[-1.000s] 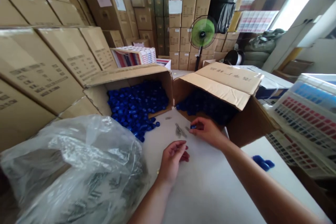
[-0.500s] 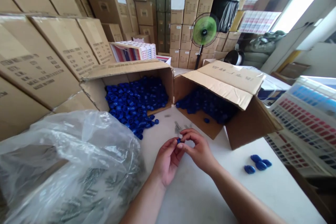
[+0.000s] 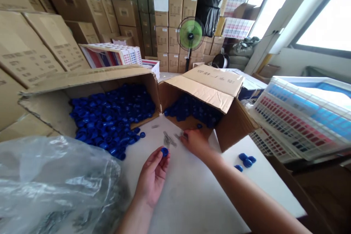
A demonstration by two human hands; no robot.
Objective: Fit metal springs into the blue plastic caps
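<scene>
My left hand (image 3: 153, 175) pinches a small blue cap (image 3: 164, 151) between thumb and fingertips, just above the white table (image 3: 197, 197). My right hand (image 3: 195, 142) reaches forward with its fingers curled down on a small heap of metal springs (image 3: 170, 139) lying on the table; what its fingertips hold is hidden. Behind the springs stand two open cardboard boxes, the left box (image 3: 90, 80) and the right box (image 3: 219, 91), both filled with blue caps (image 3: 109, 113).
A clear plastic bag (image 3: 55, 186) with metal springs fills the near left. Three loose blue pieces (image 3: 245, 161) lie at the table's right. A white crate of colour cards (image 3: 301, 117) stands right. Stacked cartons and a green fan (image 3: 190, 34) are behind.
My hands have come apart: the left keeps the blue cap, the right has reached forward to the springs. The camera has turned right.
</scene>
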